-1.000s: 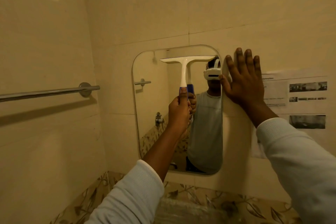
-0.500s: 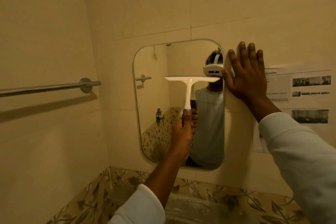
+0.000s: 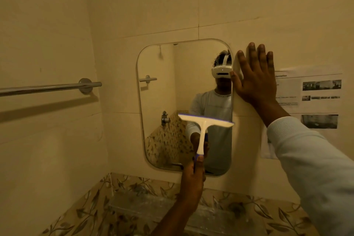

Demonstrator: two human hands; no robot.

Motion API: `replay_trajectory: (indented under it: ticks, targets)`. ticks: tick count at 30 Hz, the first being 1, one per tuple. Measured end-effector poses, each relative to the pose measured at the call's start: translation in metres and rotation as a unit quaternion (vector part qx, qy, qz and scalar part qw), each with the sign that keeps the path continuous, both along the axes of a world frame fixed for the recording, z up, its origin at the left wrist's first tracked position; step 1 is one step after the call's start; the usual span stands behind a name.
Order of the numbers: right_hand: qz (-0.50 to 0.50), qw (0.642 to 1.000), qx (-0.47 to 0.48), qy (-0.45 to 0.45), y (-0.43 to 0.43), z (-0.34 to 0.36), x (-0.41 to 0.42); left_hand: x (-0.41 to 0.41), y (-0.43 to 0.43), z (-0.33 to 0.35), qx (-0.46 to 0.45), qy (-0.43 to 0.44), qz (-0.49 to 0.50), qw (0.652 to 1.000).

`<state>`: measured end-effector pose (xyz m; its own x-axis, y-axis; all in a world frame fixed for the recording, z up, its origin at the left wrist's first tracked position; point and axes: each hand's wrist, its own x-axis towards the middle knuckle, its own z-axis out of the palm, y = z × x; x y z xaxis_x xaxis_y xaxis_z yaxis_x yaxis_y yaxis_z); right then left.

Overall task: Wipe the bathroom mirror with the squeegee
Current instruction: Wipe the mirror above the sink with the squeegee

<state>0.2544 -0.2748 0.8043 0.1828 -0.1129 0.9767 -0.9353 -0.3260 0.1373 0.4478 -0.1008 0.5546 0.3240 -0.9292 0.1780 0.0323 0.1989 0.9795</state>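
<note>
Squeegee position: blade set across the right half of the mirror, a little below mid-height, handle pointing down. The blade's right end reaches the mirror's right edge and its left end sits near the centre line. The blade is tilted slightly, right end lower. Its reflection lies directly behind it, so contact with the glass is judged likely but not confirmed.

Hands: the left hand is wrapped round the blue lower end of the handle, thumb up along the shaft. The right hand holds nothing. It lies flat on the wall tile just beside the mirror's upper right edge, fingers straight and spread, and appears to serve as a brace.

Surroundings: a printed notice is fixed to the wall to the right of the right hand. A towel rail is on the left wall. A floral-tiled ledge runs below the mirror.

Assessment of step: a vertical pass down the right-hand strip appears to be in hand, roughly two-thirds down. Glass remains between the blade and the bottom edge.

Next move calls for: carrying the blade down to the lower rim with even pressure and levelling the tilt so the left end does not lift. The rounded bottom corner needs care. The left half shows no sign either way, since wetness or streaks cannot be made out in this light. It is judged to need its own overlapping pass.
</note>
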Motion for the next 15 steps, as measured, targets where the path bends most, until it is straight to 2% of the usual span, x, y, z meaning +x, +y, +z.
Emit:
replay_trajectory:
  ticks: [7,15]
  targets:
    - [0.005,1.000,0.001,-0.004,0.000,-0.001,0.001,0.002,0.008,-0.068,0.074,0.016,0.030,0.997]
    - [0.009,1.000,0.005,-0.003,0.006,0.000,0.001,0.006,0.010,-0.090,0.109,0.025,0.044,0.993]
